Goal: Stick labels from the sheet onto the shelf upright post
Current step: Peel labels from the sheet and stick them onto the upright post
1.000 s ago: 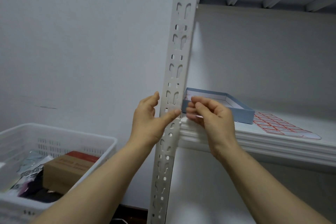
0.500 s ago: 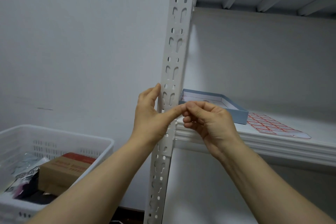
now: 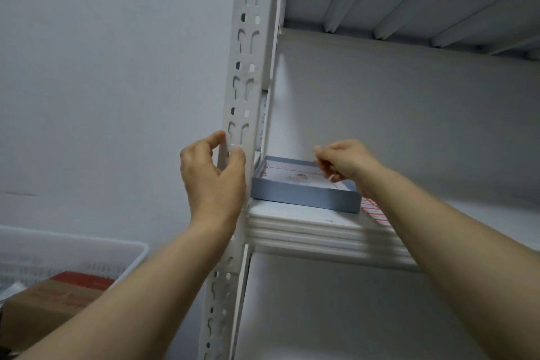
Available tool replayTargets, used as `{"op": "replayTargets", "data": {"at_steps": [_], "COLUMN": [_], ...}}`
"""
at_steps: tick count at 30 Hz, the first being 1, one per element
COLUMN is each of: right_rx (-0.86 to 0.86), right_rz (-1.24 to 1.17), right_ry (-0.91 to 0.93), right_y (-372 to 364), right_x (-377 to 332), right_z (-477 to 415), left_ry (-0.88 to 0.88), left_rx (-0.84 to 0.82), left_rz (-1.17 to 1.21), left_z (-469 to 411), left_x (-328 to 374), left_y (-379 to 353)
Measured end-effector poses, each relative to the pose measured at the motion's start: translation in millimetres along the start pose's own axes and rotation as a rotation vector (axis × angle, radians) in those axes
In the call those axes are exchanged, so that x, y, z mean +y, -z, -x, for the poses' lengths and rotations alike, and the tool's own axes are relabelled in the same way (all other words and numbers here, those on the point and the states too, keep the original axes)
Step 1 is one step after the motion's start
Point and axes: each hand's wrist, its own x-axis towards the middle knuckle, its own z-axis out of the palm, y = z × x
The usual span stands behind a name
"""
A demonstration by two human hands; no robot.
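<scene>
Left hand [image 3: 213, 181] grips the shelf upright post [image 3: 248, 52] just above the shelf [image 3: 306, 231]: fingers [image 3: 214, 139] curled round its left edge, thumb pressed flat on the front face. Can't tell if a label sits under the thumb. Right hand [image 3: 346, 159] hovers over the blue box [image 3: 304, 194], fingertips pinched together, contents unclear. Label sheet [image 3: 375, 211] lies on the shelf right of the box, mostly hidden behind the right forearm.

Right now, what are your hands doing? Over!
Left hand grips upright post, thumb on its face. Right hand curled above blue box, grip unclear. Label sheet on shelf, partly behind right forearm.
</scene>
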Motion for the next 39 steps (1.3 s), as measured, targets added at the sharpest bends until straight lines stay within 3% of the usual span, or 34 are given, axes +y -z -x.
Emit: {"op": "replayTargets", "data": {"at_steps": [5, 9, 14, 20, 22, 24, 28, 32, 39], "right_rx": [-0.111, -0.023, -0.008, 0.139, 0.175, 0.180, 0.013, -0.125, -0.271], "right_rz": [0.030, 0.059, 0.460, 0.494, 0.401, 0.127, -0.292, -0.464, -0.481], "right_ry": [0.005, 0.025, 0.088, 0.119, 0.240, 0.356, 0.325, 0.175, 0.134], "right_y": [-2, -6, -14, -20, -28, -41, -75, -97, -92], "right_x": [6, 10, 14, 15, 11, 6, -6, -7, -4], "right_z": [-18, -25, -28, -19, -9, 7, 50, 59, 60], "left_ry": [0.042, 0.075, 0.152, 0.265, 0.312, 0.351, 0.345, 0.382, 0.359], "left_rx": [0.006, -0.006, -0.027, -0.135, -0.195, -0.255, -0.285, -0.218, -0.327], "left_rz": [0.023, 0.067, 0.140, 0.183, 0.192, 0.210, 0.233, 0.265, 0.364], "left_z": [-2, -6, -9, 2, 8, 15, 21, 19, 19], "left_x": [-3, -7, -17, -37, -44, -50, -52, -53, -59], "left_y": [-4, -2, 4, 18, 23, 26, 22, 13, 24]}}
